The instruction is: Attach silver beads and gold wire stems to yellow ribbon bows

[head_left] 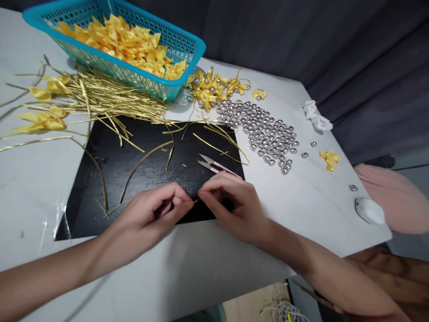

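My left hand (156, 214) and my right hand (236, 205) meet fingertip to fingertip over the near edge of a black board (147, 154). Both are closed in a pinch, and a short bit of gold cord (196, 201) shows between them; the rest of it is hidden by the fingers. Just beyond my right hand lie thread snips (214, 164) with a pink handle, blades apart. Loose gold cord pieces (139, 163) are scattered on the board.
A blue basket (134, 74) of yellow ribbon petals (127, 42) stands at the back left, behind a pile of gold cords (110, 96). Silver heart-shaped beads (264, 129) spread right of the board, near yellow ribbon flowers (211, 89). A white computer mouse (369, 210) sits at the right edge.
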The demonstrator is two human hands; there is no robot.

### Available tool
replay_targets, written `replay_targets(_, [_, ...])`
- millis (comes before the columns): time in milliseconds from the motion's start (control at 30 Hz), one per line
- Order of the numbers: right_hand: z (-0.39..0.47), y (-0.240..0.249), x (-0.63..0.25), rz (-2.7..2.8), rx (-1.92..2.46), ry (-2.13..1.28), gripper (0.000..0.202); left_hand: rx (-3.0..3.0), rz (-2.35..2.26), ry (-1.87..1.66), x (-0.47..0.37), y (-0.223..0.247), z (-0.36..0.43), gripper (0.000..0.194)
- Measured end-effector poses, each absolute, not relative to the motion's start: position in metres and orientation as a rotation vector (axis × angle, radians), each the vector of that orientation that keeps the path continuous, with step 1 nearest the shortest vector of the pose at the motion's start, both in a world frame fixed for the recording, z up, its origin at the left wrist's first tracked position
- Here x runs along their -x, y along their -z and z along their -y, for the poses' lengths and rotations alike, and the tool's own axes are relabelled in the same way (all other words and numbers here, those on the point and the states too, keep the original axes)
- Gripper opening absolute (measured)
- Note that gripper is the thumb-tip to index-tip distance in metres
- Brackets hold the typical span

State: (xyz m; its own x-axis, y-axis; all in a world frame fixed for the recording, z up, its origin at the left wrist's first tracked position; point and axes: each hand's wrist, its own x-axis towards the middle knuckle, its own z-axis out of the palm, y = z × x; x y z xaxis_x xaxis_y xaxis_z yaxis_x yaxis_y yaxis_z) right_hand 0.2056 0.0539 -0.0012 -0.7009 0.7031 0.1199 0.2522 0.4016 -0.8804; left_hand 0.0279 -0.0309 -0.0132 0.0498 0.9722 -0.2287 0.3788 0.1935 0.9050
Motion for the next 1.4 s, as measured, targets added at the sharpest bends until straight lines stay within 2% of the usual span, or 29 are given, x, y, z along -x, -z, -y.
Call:
replay_targets(100, [-0.053,0.002,-0.204,2.127,0.893,-1.446,0.014,-1.341,-1.509,-0.792,-0.028,0.011,0.030,0.032])
replay_targets(233, [-0.050,0.005,-0.202,1.993,0.935,-1.673,0.016,-1.319,-1.527,-0.788,-0.030,0.007,0.028,0.030])
replay_targets(433, [-0.053,-0.004,-0.199,1.779,1.041,-1.839,0.029,-1.321,-1.614,-0.806,-0.030,0.006,0.024,0.027])
replay_targets(600, [-0.058,-0.006,-0.204,1.740,1.009,-1.804,0.031,-1.420,-1.654,-0.877,-0.031,0.006,0.021,0.023])
replay_targets(833, [-0.067,-0.009,-0.207,1.741,1.065,-1.704,0.017,-1.299,-1.692,-0.698,-0.032,0.008,0.026,0.032])
replay_targets(1100, [-0.095,-0.012,-0.213,1.750,1.353,-1.658,0.015,-1.382,-1.662,-0.733,-0.030,0.010,0.029,0.031])
replay_targets(1300, [-0.095,-0.013,-0.216,1.746,1.206,-1.430,0.014,-1.456,-1.690,-0.728,-0.028,0.016,0.031,0.033])
replay_targets(1400, [-0.081,-0.008,-0.210,1.940,1.097,-1.556,0.019,-1.571,-1.666,-0.773,-0.028,0.017,0.031,0.031])
